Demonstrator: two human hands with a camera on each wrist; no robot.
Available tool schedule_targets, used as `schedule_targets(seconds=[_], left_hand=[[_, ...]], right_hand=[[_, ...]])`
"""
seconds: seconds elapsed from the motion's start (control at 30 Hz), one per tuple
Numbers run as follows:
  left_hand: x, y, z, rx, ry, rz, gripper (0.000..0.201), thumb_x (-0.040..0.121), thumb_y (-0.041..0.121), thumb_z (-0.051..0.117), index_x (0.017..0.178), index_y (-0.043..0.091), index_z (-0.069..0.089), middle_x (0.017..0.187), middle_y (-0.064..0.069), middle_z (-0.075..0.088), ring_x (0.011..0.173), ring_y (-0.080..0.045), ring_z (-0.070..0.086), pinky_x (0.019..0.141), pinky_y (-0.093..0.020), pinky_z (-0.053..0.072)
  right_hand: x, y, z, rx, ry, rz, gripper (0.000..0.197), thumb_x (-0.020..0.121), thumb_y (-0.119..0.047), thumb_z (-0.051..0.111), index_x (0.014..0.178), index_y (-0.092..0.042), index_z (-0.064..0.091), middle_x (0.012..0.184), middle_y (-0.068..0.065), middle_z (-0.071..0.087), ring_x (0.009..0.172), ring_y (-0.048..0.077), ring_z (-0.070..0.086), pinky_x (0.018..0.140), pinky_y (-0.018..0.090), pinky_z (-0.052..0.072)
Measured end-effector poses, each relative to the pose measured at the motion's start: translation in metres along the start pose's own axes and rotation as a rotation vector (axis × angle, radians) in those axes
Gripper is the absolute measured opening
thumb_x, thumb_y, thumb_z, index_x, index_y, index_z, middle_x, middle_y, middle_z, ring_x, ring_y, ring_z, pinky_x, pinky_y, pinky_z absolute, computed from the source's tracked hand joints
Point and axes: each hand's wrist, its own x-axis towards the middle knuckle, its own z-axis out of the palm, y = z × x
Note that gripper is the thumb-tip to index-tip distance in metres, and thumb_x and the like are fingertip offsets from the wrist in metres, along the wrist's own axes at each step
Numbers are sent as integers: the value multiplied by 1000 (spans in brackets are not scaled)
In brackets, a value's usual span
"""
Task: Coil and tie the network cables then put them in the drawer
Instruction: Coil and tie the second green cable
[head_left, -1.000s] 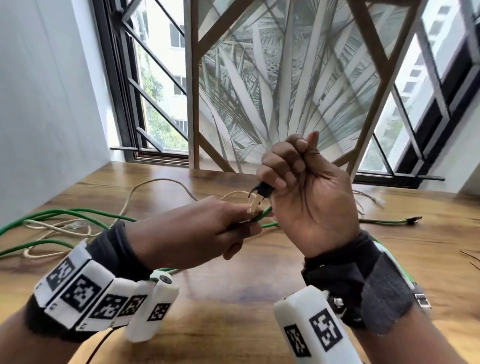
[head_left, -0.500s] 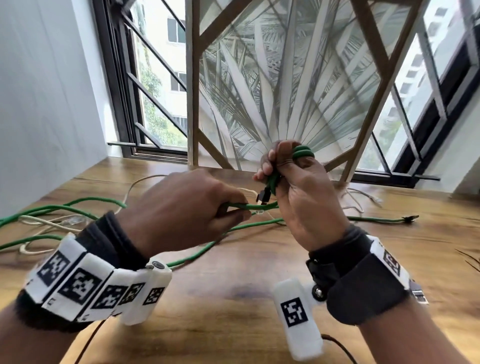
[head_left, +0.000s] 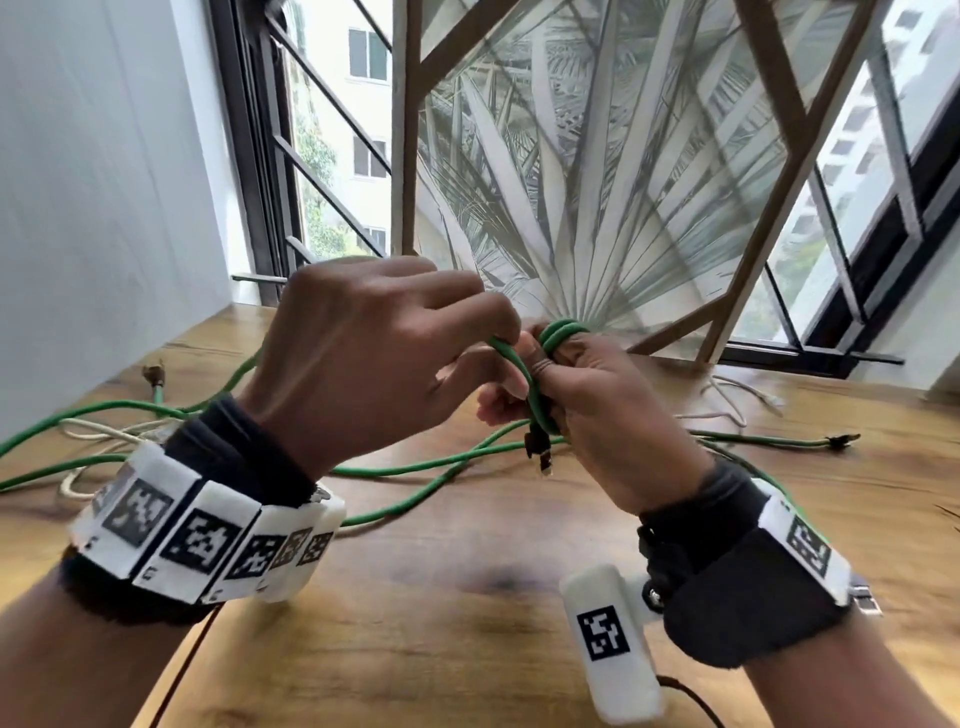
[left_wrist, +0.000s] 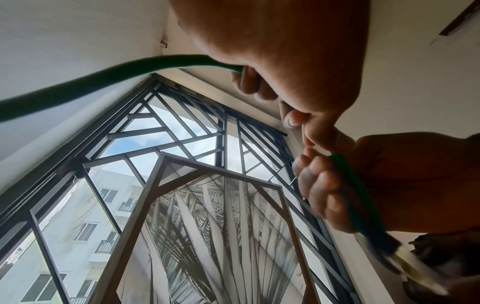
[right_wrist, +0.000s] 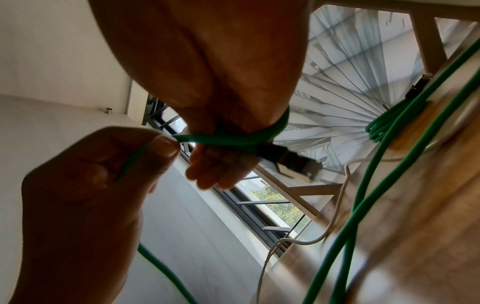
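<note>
A: Left hand (head_left: 363, 358)?
B: Pinching the green network cable (head_left: 415, 499), feeding slack off the table (head_left: 467, 649).
A: Right hand (head_left: 587, 410)?
B: Curled round the first loops, plug (head_left: 540, 452) dangling. Coiling has barely begun; next, another turn over those fingers.

Bare tabletop (head_left: 467, 649) lies below and in front of both wrists. Green cable (head_left: 415, 499) and white cable (head_left: 93, 431) sprawl across the left and rear. A framed panel (head_left: 597, 182) blocks the rear.
</note>
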Motion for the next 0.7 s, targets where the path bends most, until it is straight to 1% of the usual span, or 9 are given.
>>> schedule_targets(seconds=[0.07, 0.13, 0.23, 0.27, 0.33, 0.43, 0.57, 0.63, 0.7], left_hand=[[1, -3, 0, -9, 35, -15, 23, 102, 43, 68, 96, 23, 77, 80, 4, 66, 70, -24, 67, 59, -36, 48], [2, -4, 1, -33, 64, -41, 24, 103, 41, 68, 101, 18, 76, 87, 1, 67, 77, -25, 68, 66, -41, 51], [3, -5, 3, -55, 79, -73, 19, 104, 31, 68, 100, 14, 74, 91, -4, 67, 81, -30, 66, 70, -48, 51], [2, -4, 4, -54, 77, -78, 17, 104, 28, 68, 99, 13, 73, 91, -6, 67, 81, -31, 65, 70, -48, 50], [2, -4, 5, -54, 62, -83, 15, 104, 26, 67, 98, 13, 73, 93, -6, 67, 82, -31, 63, 70, -49, 48], [2, -7, 7, -53, 30, -94, 18, 105, 30, 65, 100, 16, 74, 94, -5, 67, 83, -30, 60, 71, -47, 45], [1, -9, 9, -78, 13, -105, 35, 110, 42, 52, 103, 20, 78, 94, -4, 67, 83, -26, 58, 72, -40, 40], [1, -9, 10, -105, 4, -117, 35, 110, 41, 51, 104, 20, 79, 93, -3, 66, 83, -26, 58, 72, -42, 42], [0, -11, 14, -156, -12, -140, 29, 109, 35, 53, 106, 21, 79, 92, -1, 65, 84, -27, 59, 73, -44, 45]], right_hand=[[-2, 0, 1, -2, -28, 67, 34, 111, -17, 41, 94, 4, 61, 74, 15, 64, 67, 27, 64, 67, 38, 56], [-3, 0, 3, 31, -12, 121, 41, 112, -26, 39, 94, 4, 62, 65, 11, 59, 59, 24, 56, 58, 34, 47], [-5, -2, 8, 30, -76, 172, 67, 108, -54, 28, 87, -1, 63, 56, 9, 46, 48, 20, 39, 49, 29, 34], [-5, -3, 10, 25, -126, 194, 76, 105, -63, 22, 84, -2, 62, 55, 8, 40, 47, 19, 34, 46, 27, 31], [-7, -7, 12, 63, -219, 244, 85, 96, -75, 13, 79, -5, 59, 56, 6, 30, 48, 17, 25, 44, 25, 25], [-8, -10, 11, 135, -332, 303, 88, 86, -85, 9, 74, -10, 53, 55, 1, 22, 46, 12, 19, 43, 23, 18], [-7, -12, 8, 249, -461, 370, 87, 83, -90, 4, 72, -13, 42, 54, -4, 21, 45, 8, 15, 41, 22, 11], [-8, -14, 8, 316, -500, 386, 84, 84, -90, 3, 71, -15, 39, 52, -7, 24, 44, 7, 15, 42, 25, 7], [-10, -16, 9, 364, -514, 398, 81, 84, -90, 4, 70, -17, 36, 51, -8, 26, 45, 7, 14, 42, 25, 6]])
